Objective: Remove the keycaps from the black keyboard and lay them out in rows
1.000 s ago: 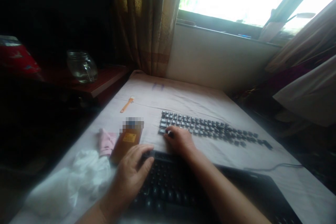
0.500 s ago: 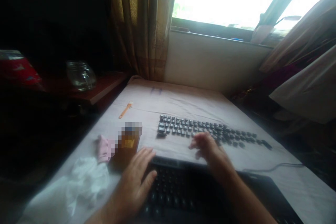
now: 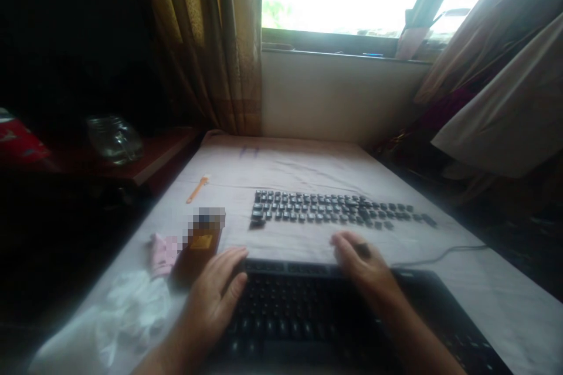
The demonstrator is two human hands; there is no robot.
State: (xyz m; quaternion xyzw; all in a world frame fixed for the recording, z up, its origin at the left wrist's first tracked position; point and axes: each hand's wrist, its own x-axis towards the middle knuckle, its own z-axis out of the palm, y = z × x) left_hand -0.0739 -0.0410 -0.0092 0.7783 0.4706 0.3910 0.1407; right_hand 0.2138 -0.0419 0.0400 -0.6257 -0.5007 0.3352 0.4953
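Note:
My left hand (image 3: 219, 284) lies with its fingers stretched out at the upper left corner of a black computer keyboard (image 3: 281, 293), steadying nothing that I can see in its grasp. Over the keyboard's far edge, my right hand (image 3: 367, 266) has its fingers curled together. A small dark piece that looks like a keycap (image 3: 363, 251) shows at those fingers, partly hidden. Beyond the keyboard, loose black keycaps (image 3: 303, 208) are laid out in rows on a pale cloth. The keyboard's middle is dark and partly covered by my right forearm.
Left of the keyboard stand a brown bottle or box (image 3: 197, 252), a pink cloth (image 3: 162, 258) and a crumpled white plastic bag (image 3: 132, 304). An orange-handled brush (image 3: 197, 189) lies farther back. A cable (image 3: 440, 256) runs right. A glass jar (image 3: 116, 139) stands on a side shelf.
My right hand has drawn back from the rows of keycaps to the keyboard's far edge, its fingers now curled. My left hand stays by the keyboard. The whole view has shifted slightly.

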